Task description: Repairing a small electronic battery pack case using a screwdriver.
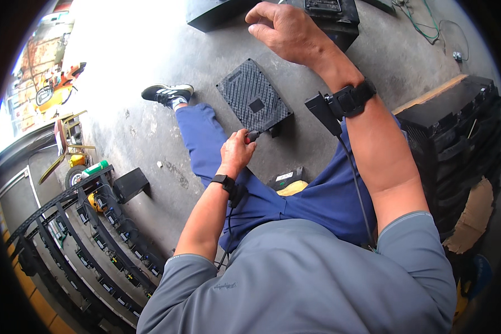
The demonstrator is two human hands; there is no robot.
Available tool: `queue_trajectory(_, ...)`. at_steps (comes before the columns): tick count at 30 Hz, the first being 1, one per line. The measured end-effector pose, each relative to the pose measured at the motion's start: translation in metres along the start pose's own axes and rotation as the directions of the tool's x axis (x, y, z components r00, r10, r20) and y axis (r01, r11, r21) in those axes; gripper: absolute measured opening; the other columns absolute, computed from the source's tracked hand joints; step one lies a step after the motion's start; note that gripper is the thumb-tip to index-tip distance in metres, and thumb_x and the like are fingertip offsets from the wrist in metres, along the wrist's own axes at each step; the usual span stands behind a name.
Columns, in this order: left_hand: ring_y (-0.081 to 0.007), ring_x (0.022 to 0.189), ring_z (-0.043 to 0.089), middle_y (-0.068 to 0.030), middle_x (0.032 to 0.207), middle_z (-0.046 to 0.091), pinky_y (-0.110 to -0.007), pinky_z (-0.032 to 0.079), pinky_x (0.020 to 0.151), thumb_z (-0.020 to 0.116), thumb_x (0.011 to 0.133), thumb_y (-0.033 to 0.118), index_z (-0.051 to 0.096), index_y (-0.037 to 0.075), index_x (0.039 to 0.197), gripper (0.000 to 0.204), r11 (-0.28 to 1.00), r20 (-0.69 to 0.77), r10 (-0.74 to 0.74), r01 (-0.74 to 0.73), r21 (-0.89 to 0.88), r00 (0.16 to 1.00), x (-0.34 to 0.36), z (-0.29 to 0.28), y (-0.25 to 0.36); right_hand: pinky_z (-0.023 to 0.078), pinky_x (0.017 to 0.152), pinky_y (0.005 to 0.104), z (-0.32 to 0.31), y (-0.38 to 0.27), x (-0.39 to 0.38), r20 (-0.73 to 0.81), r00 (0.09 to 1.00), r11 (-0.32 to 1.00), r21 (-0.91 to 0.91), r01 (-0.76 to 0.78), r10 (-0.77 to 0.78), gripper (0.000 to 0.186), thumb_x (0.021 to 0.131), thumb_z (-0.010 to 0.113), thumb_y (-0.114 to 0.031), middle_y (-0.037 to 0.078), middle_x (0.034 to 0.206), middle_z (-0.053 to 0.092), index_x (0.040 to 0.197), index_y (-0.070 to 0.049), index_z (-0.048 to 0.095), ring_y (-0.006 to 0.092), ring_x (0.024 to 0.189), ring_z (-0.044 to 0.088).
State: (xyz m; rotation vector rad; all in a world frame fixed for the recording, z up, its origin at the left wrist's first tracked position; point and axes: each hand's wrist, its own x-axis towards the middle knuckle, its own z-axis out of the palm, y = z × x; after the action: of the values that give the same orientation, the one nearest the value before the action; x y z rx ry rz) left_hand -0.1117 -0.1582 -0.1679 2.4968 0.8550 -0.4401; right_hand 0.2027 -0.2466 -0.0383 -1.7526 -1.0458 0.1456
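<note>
A black box point(252, 83) with a ribbed top and dark square center lies on the concrete floor between my legs. My left hand point(236, 147) is closed on a black connector point(252, 135) at the box's near end. My right hand point(278, 30) is raised beyond the box, near dark cases, its fingers curled; whatever they hold, if anything, is hidden. A black strap with a device and cable point(324, 111) is on my right forearm; another strap point(223, 183) is on my left wrist.
Black cases point(222, 14) stand ahead. A large dark stack point(445, 117) with cardboard point(467, 217) is at right, near green cables point(423, 30). At left are a metal rack point(97, 234) holding small devices, a loose black box point(130, 186), a chair point(61, 139) and a bright opening.
</note>
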Motion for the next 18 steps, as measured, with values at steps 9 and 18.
queue_trajectory(9, -0.0354, 0.091, 0.068, -0.0128, 0.097, 0.068, -0.047, 0.054, 0.079, 0.073, 0.08, 0.026, 0.064, 0.007, 0.103, 0.031, 0.989, 0.067, 0.069, -0.077, 0.127, 0.995, 0.001, 0.004, 0.006, 0.057, 0.08, 0.0421, -0.002, -0.003, 0.002, 0.02, 0.998, 0.993, 0.108, -0.058, 0.056, 0.021, 0.09, 0.06, -0.014, 0.026, 0.093, 0.071, 0.1, 0.002, 0.068, 0.038, 0.091, 0.072)
queue_trajectory(18, -0.0359, 0.092, 0.071, -0.0187, 0.098, 0.071, -0.047, 0.056, 0.081, 0.068, 0.086, 0.026, 0.063, 0.004, 0.101, 0.027, 0.905, 0.293, 0.069, -0.183, 0.384, 0.954, 0.027, 0.012, 0.016, 0.057, 0.078, 0.0419, -0.004, -0.007, 0.001, 0.055, 0.994, 0.99, 0.107, -0.095, 0.09, 0.022, 0.09, 0.06, -0.016, 0.026, 0.093, 0.071, 0.102, 0.001, 0.068, 0.0375, 0.09, 0.072)
